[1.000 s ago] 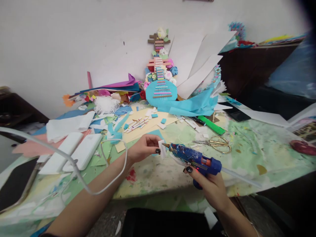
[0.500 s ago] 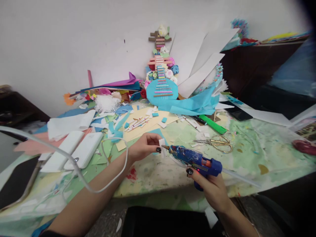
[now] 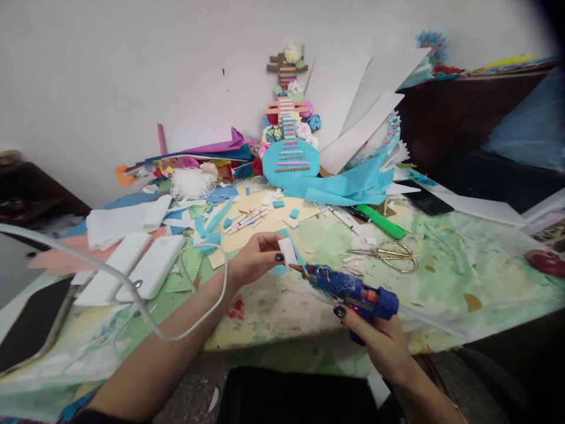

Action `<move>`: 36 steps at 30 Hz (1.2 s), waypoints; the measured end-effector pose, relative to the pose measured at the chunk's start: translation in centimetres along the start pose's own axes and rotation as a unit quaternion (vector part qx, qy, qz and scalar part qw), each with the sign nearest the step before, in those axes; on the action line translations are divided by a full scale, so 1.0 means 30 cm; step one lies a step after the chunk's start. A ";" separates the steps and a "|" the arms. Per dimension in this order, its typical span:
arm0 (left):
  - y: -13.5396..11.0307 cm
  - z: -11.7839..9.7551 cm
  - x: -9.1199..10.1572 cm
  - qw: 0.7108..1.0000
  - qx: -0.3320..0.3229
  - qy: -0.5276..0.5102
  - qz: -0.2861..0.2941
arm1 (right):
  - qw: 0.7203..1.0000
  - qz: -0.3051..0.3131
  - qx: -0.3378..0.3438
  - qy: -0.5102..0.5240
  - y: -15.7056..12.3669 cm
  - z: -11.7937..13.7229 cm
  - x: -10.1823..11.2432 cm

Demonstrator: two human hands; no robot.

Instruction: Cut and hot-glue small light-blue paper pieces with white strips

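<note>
My left hand [image 3: 256, 259] pinches a small white paper piece [image 3: 288, 252] between thumb and fingers above the paint-stained table [image 3: 463, 277]. My right hand [image 3: 379, 338] grips the handle of a blue hot glue gun [image 3: 353, 290], one finger on the trigger. The gun's nozzle [image 3: 295, 268] points left and sits just below the paper piece, nearly touching its lower edge. A clear glue stick [image 3: 432, 321] pokes out of the gun's back.
Gold-handled scissors [image 3: 391, 256] lie right of the gun. A blue paper guitar [image 3: 289, 156] leans on the wall among coloured paper scraps. Two white boxes [image 3: 136, 268] and a white cable [image 3: 132, 294] lie left. Markers [image 3: 247, 219], a green pen [image 3: 379, 222] and a phone [image 3: 421, 202] lie farther back.
My left hand has lifted the white piece slightly and turned its flat face toward me. The glue gun has dropped a little, its nozzle now under the piece.
</note>
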State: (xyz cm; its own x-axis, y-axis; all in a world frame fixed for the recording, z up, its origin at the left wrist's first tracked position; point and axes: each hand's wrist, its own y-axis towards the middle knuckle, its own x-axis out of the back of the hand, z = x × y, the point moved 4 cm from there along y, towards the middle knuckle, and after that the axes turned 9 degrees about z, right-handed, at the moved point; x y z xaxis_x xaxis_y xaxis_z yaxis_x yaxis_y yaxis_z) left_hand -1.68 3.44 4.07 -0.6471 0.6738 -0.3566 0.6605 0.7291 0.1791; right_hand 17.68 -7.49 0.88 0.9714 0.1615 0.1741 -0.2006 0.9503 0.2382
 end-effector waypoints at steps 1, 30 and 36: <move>0.000 -0.001 0.000 1.000 0.000 -0.001 -0.002 | 1.000 0.004 0.003 -0.001 -0.002 -0.001 -0.001; -0.008 0.012 0.020 0.999 0.011 -0.021 -0.030 | 0.998 -0.038 0.022 -0.041 0.022 0.054 0.022; -0.006 0.019 0.008 0.999 0.034 -0.011 -0.013 | 0.998 -0.053 0.025 -0.032 0.029 0.071 0.017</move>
State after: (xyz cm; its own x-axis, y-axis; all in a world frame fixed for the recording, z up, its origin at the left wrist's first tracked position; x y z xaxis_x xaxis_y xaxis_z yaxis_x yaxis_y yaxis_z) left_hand -1.73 3.38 3.43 -0.6566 0.6506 -0.3816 0.6677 0.7367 0.1071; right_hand 17.72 -7.14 3.20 0.9777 0.0417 0.2059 -0.1046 0.9467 0.3047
